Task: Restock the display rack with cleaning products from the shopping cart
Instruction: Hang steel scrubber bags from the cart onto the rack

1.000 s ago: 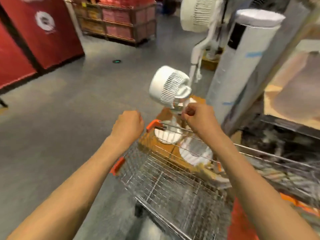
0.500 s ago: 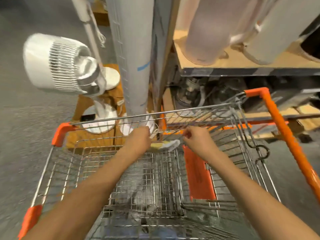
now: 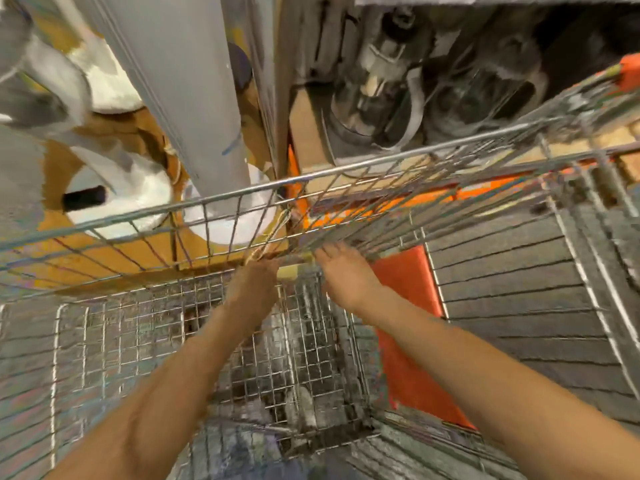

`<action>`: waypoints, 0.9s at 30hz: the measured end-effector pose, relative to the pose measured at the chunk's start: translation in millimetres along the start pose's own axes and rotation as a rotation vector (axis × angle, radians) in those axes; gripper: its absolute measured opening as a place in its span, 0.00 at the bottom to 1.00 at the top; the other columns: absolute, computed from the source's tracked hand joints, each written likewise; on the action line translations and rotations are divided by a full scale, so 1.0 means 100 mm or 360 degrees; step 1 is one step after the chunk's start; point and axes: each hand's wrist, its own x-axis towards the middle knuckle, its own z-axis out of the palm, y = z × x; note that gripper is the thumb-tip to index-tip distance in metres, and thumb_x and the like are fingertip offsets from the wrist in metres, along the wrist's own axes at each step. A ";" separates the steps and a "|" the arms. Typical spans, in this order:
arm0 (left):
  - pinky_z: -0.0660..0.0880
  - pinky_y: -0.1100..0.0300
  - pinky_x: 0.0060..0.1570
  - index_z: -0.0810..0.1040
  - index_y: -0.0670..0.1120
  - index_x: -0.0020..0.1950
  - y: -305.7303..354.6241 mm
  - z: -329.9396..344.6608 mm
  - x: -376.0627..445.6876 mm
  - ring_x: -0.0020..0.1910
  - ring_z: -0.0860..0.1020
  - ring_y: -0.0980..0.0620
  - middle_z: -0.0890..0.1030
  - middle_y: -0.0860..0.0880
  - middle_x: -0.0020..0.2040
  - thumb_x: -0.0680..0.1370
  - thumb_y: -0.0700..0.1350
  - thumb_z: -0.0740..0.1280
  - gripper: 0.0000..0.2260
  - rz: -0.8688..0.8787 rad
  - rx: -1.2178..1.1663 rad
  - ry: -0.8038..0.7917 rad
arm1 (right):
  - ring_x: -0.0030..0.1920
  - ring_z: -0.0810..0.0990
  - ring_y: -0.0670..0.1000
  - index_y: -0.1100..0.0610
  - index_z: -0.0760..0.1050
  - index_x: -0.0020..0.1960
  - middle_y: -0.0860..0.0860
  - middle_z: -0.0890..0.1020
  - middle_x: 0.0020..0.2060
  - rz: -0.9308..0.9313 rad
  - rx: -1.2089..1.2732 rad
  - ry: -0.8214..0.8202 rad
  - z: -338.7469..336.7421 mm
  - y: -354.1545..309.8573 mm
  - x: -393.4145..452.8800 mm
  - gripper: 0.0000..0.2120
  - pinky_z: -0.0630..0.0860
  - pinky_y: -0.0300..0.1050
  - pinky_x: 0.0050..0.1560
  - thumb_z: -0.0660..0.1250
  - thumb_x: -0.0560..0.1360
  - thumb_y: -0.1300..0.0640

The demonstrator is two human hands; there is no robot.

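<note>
Both arms reach deep into the silver wire shopping cart (image 3: 145, 344), and the hands meet at its far end, low against the front wire wall. Between them lies a small pale yellow item (image 3: 294, 270), apparently the cleaning product to be lifted out; only a narrow strip of it shows, so its shape and label are unclear.

The left hand (image 3: 254, 289) sits just at the strip's left end with its fingers curled downward. They seem to be closing on that end, though whether they actually grip it is hidden behind the knuckles. The right hand (image 3: 346, 275) lies at the right end, its fingers (image 3: 327, 252) stretched fairly straight and loose, touching or nearly touching the item, holding nothing that can be seen.

To do this step well, I would judge that both hands should get fingers fully under or around the item before lifting, then raise it straight up so that it clears the sloping front wires and the top rail. The product sits tight against the mesh, so snagging looks like the main risk.

Beyond the cart stand a tall grey cylindrical tower appliance (image 3: 194, 98) on a round white base and a dim lower shelf (image 3: 433, 81) holding dark, glossy goods.
</note>
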 end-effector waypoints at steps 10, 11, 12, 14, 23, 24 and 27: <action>0.69 0.54 0.59 0.65 0.45 0.66 -0.02 0.48 0.51 0.63 0.71 0.46 0.71 0.46 0.64 0.76 0.45 0.65 0.20 -0.0077 0.0201 -0.0050 | 0.67 0.66 0.57 0.59 0.63 0.68 0.57 0.69 0.66 -0.0040 0.0041 -0.0216 0.73 0.00 0.68 0.22 0.65 0.51 0.63 0.62 0.75 0.61; 0.70 0.54 0.58 0.65 0.45 0.67 0.00 0.50 0.54 0.63 0.72 0.46 0.72 0.46 0.64 0.76 0.43 0.66 0.21 -0.0115 0.0168 -0.0078 | 0.67 0.66 0.57 0.59 0.63 0.68 0.57 0.69 0.66 -0.0025 0.0028 -0.0231 0.79 0.00 0.70 0.22 0.64 0.51 0.64 0.63 0.75 0.61; 0.71 0.53 0.56 0.64 0.46 0.67 0.02 0.52 0.56 0.63 0.73 0.46 0.72 0.46 0.65 0.76 0.42 0.66 0.21 -0.0134 0.0165 -0.0072 | 0.67 0.66 0.57 0.58 0.63 0.68 0.56 0.69 0.66 -0.0018 0.0006 -0.0238 0.83 -0.01 0.73 0.22 0.63 0.51 0.64 0.63 0.75 0.61; 0.72 0.53 0.54 0.64 0.46 0.66 0.03 0.53 0.58 0.61 0.75 0.46 0.73 0.47 0.64 0.76 0.41 0.66 0.21 -0.0144 0.0160 -0.0040 | 0.67 0.66 0.57 0.58 0.63 0.68 0.56 0.69 0.67 -0.0007 0.0004 -0.0232 0.85 -0.01 0.75 0.23 0.61 0.52 0.66 0.63 0.74 0.61; 0.73 0.58 0.44 0.67 0.53 0.66 0.00 0.15 -0.14 0.54 0.78 0.49 0.77 0.53 0.59 0.76 0.47 0.64 0.18 -0.0295 -0.0190 0.0087 | 0.68 0.68 0.61 0.60 0.70 0.65 0.60 0.74 0.62 0.0241 0.0109 0.0332 0.43 -0.19 0.13 0.34 0.58 0.57 0.70 0.77 0.62 0.56; 0.72 0.58 0.41 0.69 0.53 0.63 -0.02 0.03 -0.25 0.52 0.79 0.48 0.79 0.52 0.56 0.76 0.46 0.63 0.16 -0.0305 -0.0280 0.0142 | 0.68 0.67 0.63 0.61 0.70 0.66 0.61 0.74 0.62 0.0364 0.0226 0.0434 0.31 -0.20 0.02 0.35 0.58 0.60 0.70 0.77 0.61 0.56; 0.73 0.57 0.43 0.74 0.49 0.61 -0.08 -0.35 -0.60 0.52 0.79 0.43 0.81 0.47 0.54 0.74 0.46 0.65 0.15 -0.0362 -0.0652 0.0264 | 0.64 0.70 0.66 0.60 0.65 0.68 0.63 0.73 0.62 0.0577 0.0553 0.0748 -0.08 -0.12 -0.28 0.36 0.65 0.61 0.65 0.75 0.63 0.55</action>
